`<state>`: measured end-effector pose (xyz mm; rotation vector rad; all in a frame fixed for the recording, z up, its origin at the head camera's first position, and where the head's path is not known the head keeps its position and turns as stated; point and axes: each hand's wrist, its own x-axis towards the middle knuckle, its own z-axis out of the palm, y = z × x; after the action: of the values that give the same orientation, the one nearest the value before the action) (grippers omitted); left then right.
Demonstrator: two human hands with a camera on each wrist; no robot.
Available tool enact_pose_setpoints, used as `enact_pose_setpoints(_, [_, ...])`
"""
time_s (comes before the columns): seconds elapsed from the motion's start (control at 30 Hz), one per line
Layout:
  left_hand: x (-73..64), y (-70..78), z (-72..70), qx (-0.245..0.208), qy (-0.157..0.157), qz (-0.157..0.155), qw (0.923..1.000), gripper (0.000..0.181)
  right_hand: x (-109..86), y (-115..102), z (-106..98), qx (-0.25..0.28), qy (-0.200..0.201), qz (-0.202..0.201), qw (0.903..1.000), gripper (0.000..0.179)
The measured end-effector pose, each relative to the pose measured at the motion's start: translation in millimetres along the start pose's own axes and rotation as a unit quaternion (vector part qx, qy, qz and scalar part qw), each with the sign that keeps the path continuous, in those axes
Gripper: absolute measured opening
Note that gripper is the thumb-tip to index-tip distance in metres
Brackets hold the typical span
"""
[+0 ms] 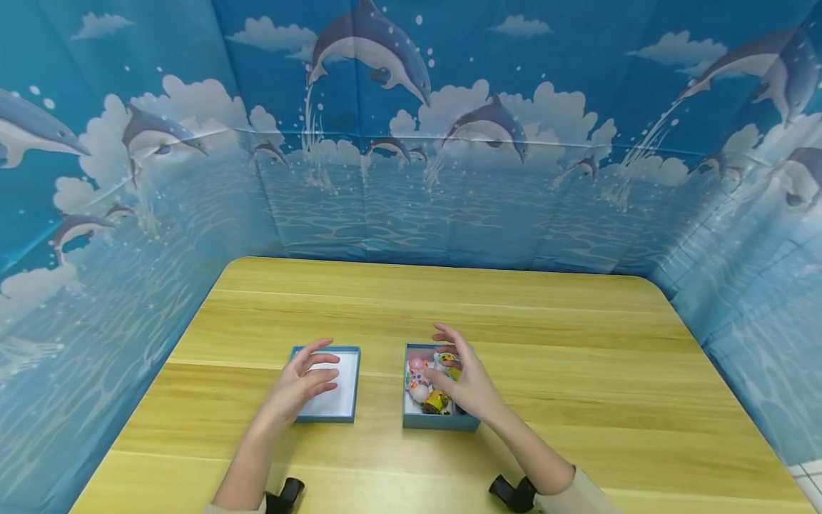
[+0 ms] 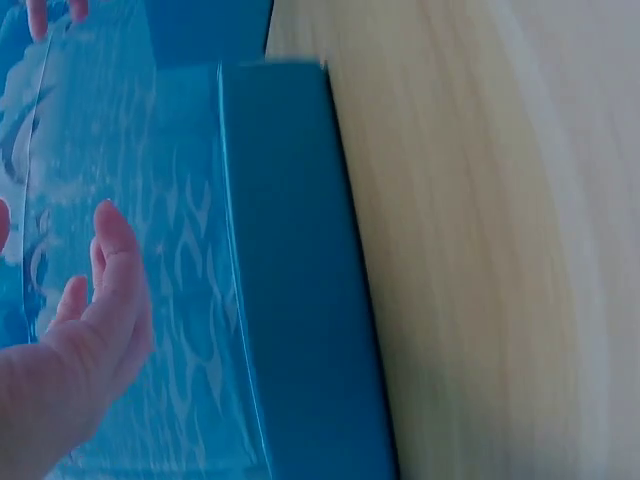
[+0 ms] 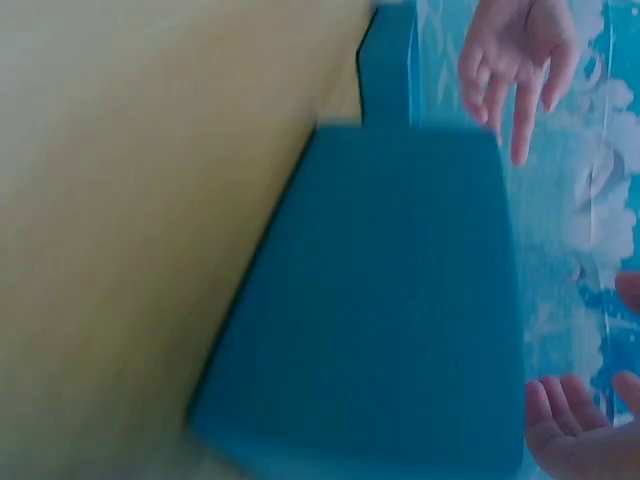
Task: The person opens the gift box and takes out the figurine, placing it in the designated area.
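Note:
My left hand (image 1: 292,392) hovers over a shallow blue tray-like box lid (image 1: 356,385) with a white inside. Its fingers are spread and loosely bent, with nothing in them. To the right stands a deeper blue box (image 1: 439,422) filled with small figurines, among them a pink one (image 1: 418,364) and a yellow one (image 1: 435,401). Over that box's right side hangs my right hand (image 1: 475,385), fingers apart and holding nothing; it hides some figurines. In the left wrist view the lid's side (image 2: 300,260) shows close up. The box's wall (image 3: 380,290) fills much of the right wrist view.
Both boxes rest on a yellow wood-grain table (image 1: 546,314), with a strip of tabletop between them. A blue dolphin-print curtain (image 1: 398,207) closes off the back and sides. Black devices (image 1: 514,492) are strapped at both wrists.

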<state>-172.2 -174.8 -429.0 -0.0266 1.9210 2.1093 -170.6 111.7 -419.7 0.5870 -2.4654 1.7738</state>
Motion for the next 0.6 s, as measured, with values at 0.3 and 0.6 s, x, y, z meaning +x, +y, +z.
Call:
enact_pose_setpoints(0.3, [18.6, -12.6, 42.5, -0.019, -0.063, -0.016, 0.9977, 0.067, 5.4, 12.6, -31.8, -0.158, -0.082, -0.035, 0.9834, 0.073])
enact_pose_setpoints(0.6, [30.7, -23.3, 68.9, -0.03, -0.099, -0.026, 0.9943, 0.069, 10.7, 16.8, -46.7, -0.293, -0.164, -0.06, 0.94, 0.072])
